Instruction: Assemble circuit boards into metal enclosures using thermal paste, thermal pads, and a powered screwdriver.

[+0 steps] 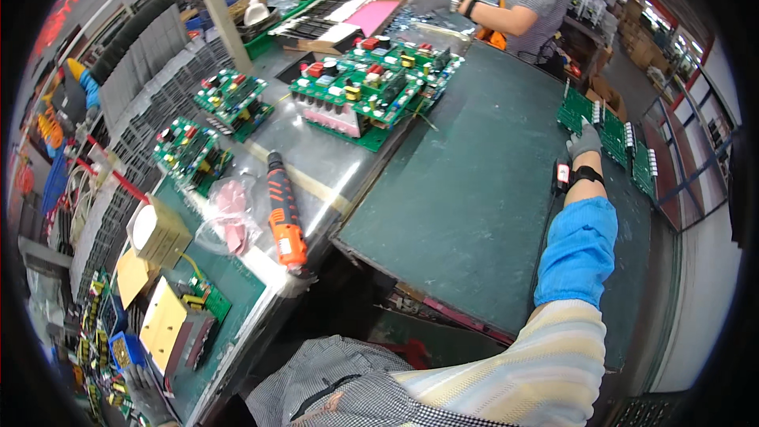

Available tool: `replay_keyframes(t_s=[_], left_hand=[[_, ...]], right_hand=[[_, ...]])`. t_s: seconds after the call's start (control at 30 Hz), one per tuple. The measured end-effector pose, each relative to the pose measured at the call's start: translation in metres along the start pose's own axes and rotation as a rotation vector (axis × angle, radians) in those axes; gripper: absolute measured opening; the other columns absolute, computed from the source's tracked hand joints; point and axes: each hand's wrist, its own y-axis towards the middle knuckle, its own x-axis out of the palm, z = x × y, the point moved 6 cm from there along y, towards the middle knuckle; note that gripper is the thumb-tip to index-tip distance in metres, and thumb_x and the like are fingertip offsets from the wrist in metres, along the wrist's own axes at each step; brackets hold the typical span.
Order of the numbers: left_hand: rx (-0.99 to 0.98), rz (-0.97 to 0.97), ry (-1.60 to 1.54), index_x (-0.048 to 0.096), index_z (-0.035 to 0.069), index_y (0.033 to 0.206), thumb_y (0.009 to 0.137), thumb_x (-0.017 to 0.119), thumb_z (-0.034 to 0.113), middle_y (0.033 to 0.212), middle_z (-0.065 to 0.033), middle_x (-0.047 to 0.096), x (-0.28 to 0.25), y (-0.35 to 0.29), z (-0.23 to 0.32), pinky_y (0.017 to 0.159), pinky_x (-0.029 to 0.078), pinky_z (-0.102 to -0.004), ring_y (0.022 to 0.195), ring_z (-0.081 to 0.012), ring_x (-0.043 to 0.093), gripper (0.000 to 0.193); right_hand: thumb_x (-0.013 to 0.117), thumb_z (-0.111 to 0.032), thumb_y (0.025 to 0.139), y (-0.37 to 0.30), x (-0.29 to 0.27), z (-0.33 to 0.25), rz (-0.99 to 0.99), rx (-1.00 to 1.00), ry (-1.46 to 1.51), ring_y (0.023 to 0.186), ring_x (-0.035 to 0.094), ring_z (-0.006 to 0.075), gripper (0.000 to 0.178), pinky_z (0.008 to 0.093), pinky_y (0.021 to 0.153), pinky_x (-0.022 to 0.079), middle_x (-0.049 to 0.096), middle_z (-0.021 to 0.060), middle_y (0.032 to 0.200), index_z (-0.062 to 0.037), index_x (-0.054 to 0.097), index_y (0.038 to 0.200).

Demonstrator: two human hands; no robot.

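Note:
My right arm, in a blue sleeve cover, stretches over the dark green tabletop [451, 198]. The grey-gloved right hand [584, 144] is closed on the near edge of a green circuit board [571, 113], with a finger over its face. Two more green boards, a middle circuit board [613, 136] and a nearer circuit board [644, 171], lie beside it in a row along the table's right edge. White connectors line their sides. I cannot see my left hand.
On the metal bench [296, 138] stand assembled circuit boards [356, 91] and an orange-black power screwdriver [284, 213]. A plastic bag [229, 217] lies near a cardboard box [162, 231]. Across the table, a co-worker [538, 8] reaches left with a gloved hand. A metal-framed rack [696, 138] is at right.

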Motion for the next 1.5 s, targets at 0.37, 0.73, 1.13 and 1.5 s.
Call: replay_keyframes(t_s=[0.37,0.73,1.13,1.5], left_hand=[[0.485,-0.238,0.155,0.04,-0.002,0.144,0.106,0.043,0.017,0.135,-0.0174,0.056,0.28,-0.128,0.088,0.106,0.045,-0.0364,0.12,-0.0241,0.058,0.044],[-0.389,-1.207,0.188,0.046,-0.004,0.137,0.097,0.059,0.019,0.122,-0.0141,0.061,0.421,-0.232,-0.037,0.096,0.051,-0.0336,0.111,-0.0222,0.061,0.048],[-1.169,-1.275,-0.057,0.055,0.005,0.127,0.096,0.063,0.037,0.125,-0.0132,0.06,0.523,-0.326,-0.196,0.096,0.049,-0.0402,0.107,-0.0254,0.06,0.045],[-1.14,-1.345,-0.541,0.04,0.0,0.144,0.096,0.061,0.019,0.138,-0.0165,0.055,0.522,-0.297,-0.11,0.107,0.047,-0.041,0.121,-0.0274,0.06,0.055]], right_hand=[[0.055,-0.029,0.096,-0.207,0.044,0.062,-0.26,0.094,0.065,0.141,0.036,0.029,0.044,0.0542,0.11,0.03,0.045,0.0063,0.147,-0.0165,0.052,0.138],[0.055,-0.02,0.099,-0.486,0.009,0.194,-1.004,0.421,0.184,0.116,0.058,0.0287,0.033,0.0447,0.101,0.048,0.061,0.0123,0.12,-0.0016,0.055,0.127],[0.063,-0.028,0.094,-0.525,-0.029,0.196,-1.424,0.51,0.003,0.127,0.054,0.0294,0.046,0.0435,0.104,0.046,0.057,0.0134,0.133,-0.0041,0.054,0.133],[0.063,-0.047,0.094,-0.488,-0.009,0.214,-1.367,-0.021,-0.432,0.113,0.059,0.0257,0.061,0.0393,0.097,0.049,0.061,0.0127,0.118,0.0034,0.053,0.127]])
